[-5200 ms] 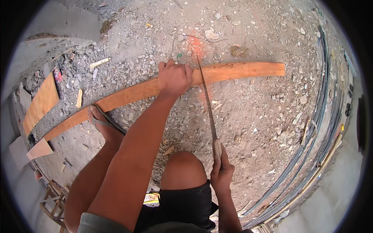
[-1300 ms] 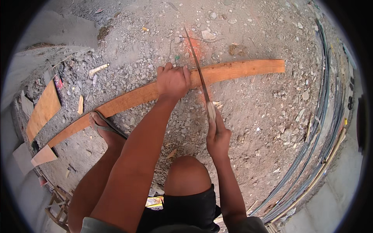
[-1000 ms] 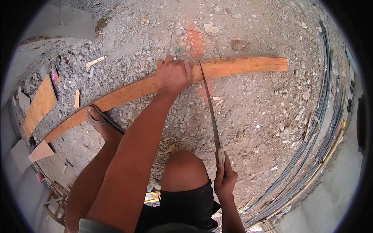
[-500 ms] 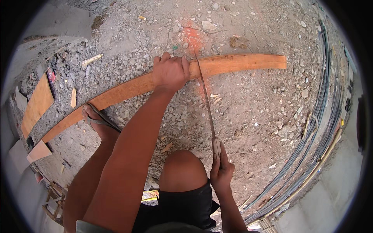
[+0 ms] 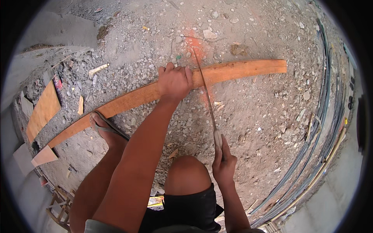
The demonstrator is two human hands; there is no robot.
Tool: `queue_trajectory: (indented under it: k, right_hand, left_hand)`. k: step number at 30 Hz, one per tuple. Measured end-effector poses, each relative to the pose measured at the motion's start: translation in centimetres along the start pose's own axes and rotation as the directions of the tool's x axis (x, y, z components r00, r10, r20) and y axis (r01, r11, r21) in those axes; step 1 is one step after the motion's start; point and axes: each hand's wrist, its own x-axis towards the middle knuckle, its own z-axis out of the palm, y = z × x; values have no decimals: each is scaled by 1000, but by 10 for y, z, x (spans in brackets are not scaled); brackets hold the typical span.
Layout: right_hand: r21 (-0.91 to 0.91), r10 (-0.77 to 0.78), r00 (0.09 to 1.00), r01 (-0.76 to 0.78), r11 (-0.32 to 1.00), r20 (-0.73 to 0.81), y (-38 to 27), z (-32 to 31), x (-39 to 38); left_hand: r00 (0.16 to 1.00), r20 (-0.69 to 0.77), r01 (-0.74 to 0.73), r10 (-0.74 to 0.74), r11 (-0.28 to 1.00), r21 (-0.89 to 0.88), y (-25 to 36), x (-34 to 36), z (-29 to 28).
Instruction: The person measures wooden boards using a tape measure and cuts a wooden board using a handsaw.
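Note:
A long reddish-brown wooden board lies across the gravelly ground, running from the far right to the near left. My left hand is closed over it near the middle, knuckles up. In my right hand is the pale handle of a handsaw. Its narrow dark blade crosses the board just right of my left hand, the tip reaching past the far edge. The blade seems to meet the board, but any cut is too small to make out. My left foot, in a flip-flop, presses on the board's left part.
Orange-red sawdust marks the ground beyond the board. Plywood scraps lie at the left, near a concrete slab. Long dark rods curve along the right side. A small wooden frame stands at the lower left.
The saw has slid forward, away from me, across the board. My left hand keeps its place on the board, and the whole view has shifted slightly.

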Motion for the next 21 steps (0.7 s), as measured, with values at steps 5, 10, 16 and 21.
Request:
queue_trajectory:
  k: [5,10,16,21]
  right_hand:
    - [27,13,1000,-13,1000,3,-30,37,112]
    - [22,11,1000,-11,1000,-7,-2,-21,-35]
    - [-35,-39,999,38,999,-10,-23,36,115]
    - [-13,-27,999,27,1000,24,-17,26,36]
  left_hand:
    - [999,29,16,-16,1000,-9,0,-6,8]
    - [999,-37,-21,20,1000,-20,0,-6,4]
    - [1000,14,-4,4,999,-33,5,2,11]
    - [1000,30,3,-3,1000,26,-20,-12,3]
